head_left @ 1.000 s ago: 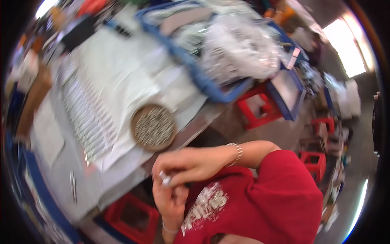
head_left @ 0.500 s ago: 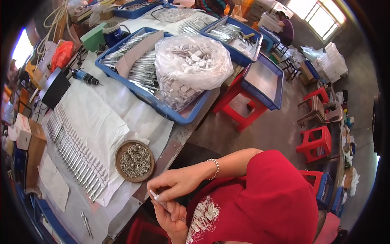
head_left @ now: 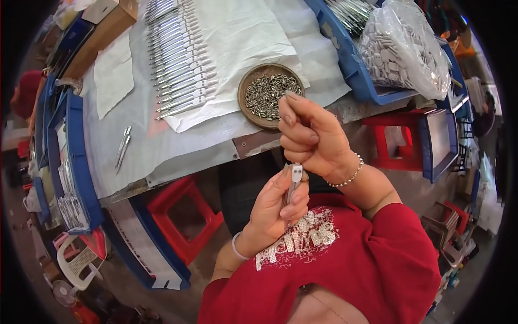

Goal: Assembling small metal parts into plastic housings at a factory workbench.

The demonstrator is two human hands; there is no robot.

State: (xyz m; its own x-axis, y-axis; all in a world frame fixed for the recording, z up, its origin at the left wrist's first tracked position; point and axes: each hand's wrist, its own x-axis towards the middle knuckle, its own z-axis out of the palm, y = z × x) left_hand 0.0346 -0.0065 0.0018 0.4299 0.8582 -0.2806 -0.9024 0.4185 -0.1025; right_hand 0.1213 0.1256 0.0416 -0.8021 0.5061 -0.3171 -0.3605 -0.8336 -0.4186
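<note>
We see our left hand point(head_left: 272, 208) wrapped around a slim silver metal tool point(head_left: 294, 181), fingers clamped on its shaft so that only the flat upper end shows above the thumb; the lower length is hidden in the grip. Our right hand point(head_left: 310, 137) sits just above it, fingers curled together with the tips pressed at the tool's top; whether a small part is pinched there, we cannot tell. Both hands hang over the lap, off the table edge. Behind the right hand lies a round brown dish of small metal bits point(head_left: 270, 93), its near rim partly covered by the knuckles. Rows of long silver pieces point(head_left: 178, 59) rest on white paper point(head_left: 243, 38), cut off at the top. A clear plastic bag of pale parts point(head_left: 402, 46) fills a blue tray point(head_left: 350, 65).
</note>
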